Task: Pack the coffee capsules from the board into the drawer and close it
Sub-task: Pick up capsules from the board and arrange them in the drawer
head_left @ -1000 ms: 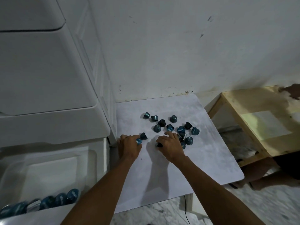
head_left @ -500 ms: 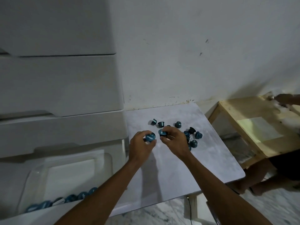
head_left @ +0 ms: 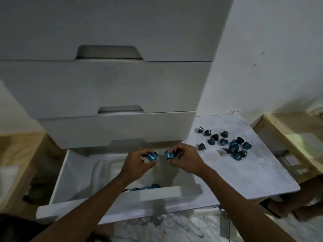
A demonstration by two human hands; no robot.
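The bottom drawer point(head_left: 59, 179) of a white cabinet stands pulled out, with a few teal coffee capsules point(head_left: 145, 187) lying against its front wall. Above the drawer, my left hand point(head_left: 139, 165) grips a teal capsule point(head_left: 152, 156), foil lid facing me. Beside it, my right hand point(head_left: 185, 158) grips another teal capsule point(head_left: 168, 154). The two hands are close together but apart. To the right, several teal and dark capsules point(head_left: 227, 144) lie scattered on the pale board point(head_left: 244, 175).
Three shut white drawers point(head_left: 111, 88) stack above the open one. A wooden shelf point(head_left: 286, 135) stands right of the board, another wooden surface point(head_left: 15, 154) at left. Marble floor point(head_left: 166, 229) lies below. A small silver item point(head_left: 222, 151) lies among the capsules.
Both hands lifted a capsule each off the board and carried them left, over the open drawer. The view swung left, bringing the cabinet front into sight.
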